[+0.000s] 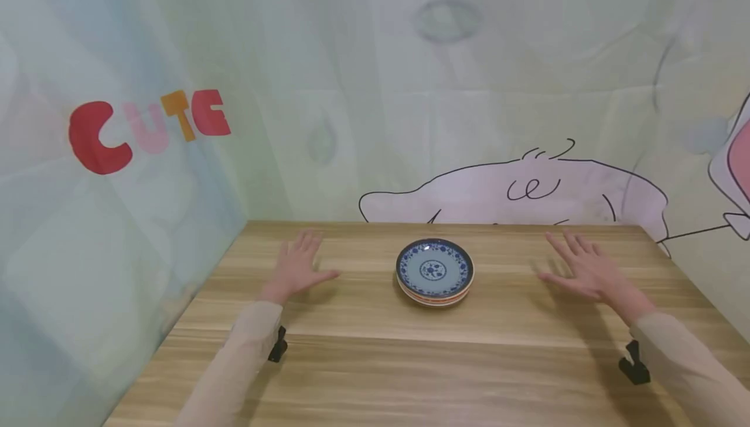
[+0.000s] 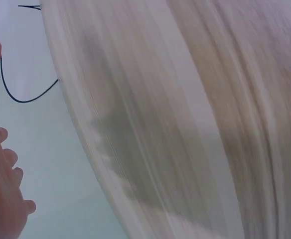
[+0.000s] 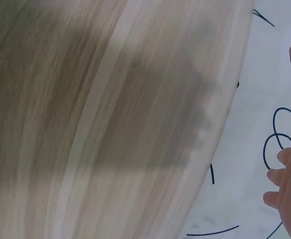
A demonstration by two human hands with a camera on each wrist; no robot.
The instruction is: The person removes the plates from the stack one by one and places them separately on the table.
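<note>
A small stack of round plates [image 1: 435,272] stands near the far middle of the wooden table. The top plate is pale blue with a dark rim and a blue floral pattern; an orange-red band shows on an edge below it. To the left of the stack, my left hand [image 1: 297,269] is held with fingers spread and thumb toward the plates. On the other side, my right hand [image 1: 586,272] has its fingers spread too, farther from the plates. Both hands hold nothing and are apart from the stack. Each wrist view shows only part of its hand, at the outer edge.
The wood-grain table [image 1: 375,375] reaches back to a printed curtain [image 1: 328,88] with a line-drawn figure and the letters CUTE. Another curtain side closes off the left. A small black device [image 1: 278,345] sits at the left wrist, and a similar black device [image 1: 635,363] at the right.
</note>
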